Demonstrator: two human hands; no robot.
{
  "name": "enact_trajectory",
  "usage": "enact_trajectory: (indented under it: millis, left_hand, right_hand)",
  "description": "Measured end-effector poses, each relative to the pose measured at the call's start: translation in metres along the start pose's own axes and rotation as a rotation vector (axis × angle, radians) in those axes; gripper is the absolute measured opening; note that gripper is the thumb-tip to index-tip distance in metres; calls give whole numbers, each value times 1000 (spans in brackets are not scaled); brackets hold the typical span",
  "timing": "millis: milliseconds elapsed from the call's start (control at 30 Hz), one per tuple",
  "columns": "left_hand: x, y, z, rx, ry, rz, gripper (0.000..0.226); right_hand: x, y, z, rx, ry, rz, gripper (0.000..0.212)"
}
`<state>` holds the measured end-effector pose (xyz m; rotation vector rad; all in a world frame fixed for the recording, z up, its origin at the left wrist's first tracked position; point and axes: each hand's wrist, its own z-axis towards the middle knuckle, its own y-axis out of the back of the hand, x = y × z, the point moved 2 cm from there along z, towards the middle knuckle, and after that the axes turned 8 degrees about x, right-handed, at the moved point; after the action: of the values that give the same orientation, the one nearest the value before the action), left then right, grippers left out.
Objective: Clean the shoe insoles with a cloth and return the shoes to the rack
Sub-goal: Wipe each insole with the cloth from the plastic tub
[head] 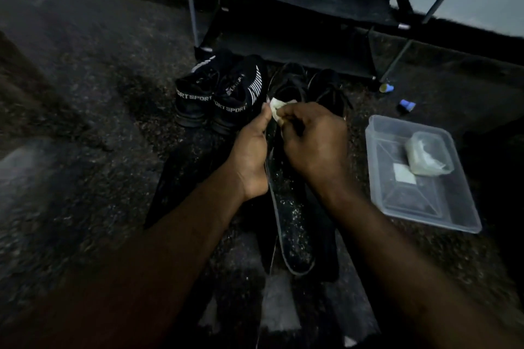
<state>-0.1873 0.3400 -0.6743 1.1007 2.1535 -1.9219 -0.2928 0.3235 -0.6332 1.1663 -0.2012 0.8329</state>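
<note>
On the floor before the rack point(289, 3), a person holds a dark, speckled insole point(292, 224) lengthways, its far end raised between both hands. The left hand point(249, 153) curls round the insole's left edge near that end. The right hand point(314, 144) has its fingers bunched tight on a pale cloth point(276, 105), which sits against the insole's tip. Just behind the hands stand black shoes point(312, 85); left of them, sneakers point(221, 93) marked SPORT. To the right lies a clear tray point(419, 207) with a small tub point(428, 153) in it. Two blue bits point(407, 106) lie near the rack's foot.
</note>
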Motion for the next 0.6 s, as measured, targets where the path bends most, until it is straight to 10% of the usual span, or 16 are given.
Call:
enact_trajectory:
  millis: [600]
  left_hand:
    - [51,23,21,-113,16,84,62]
  right_hand:
    - [-51,-26,-40,-53,-88,45,25]
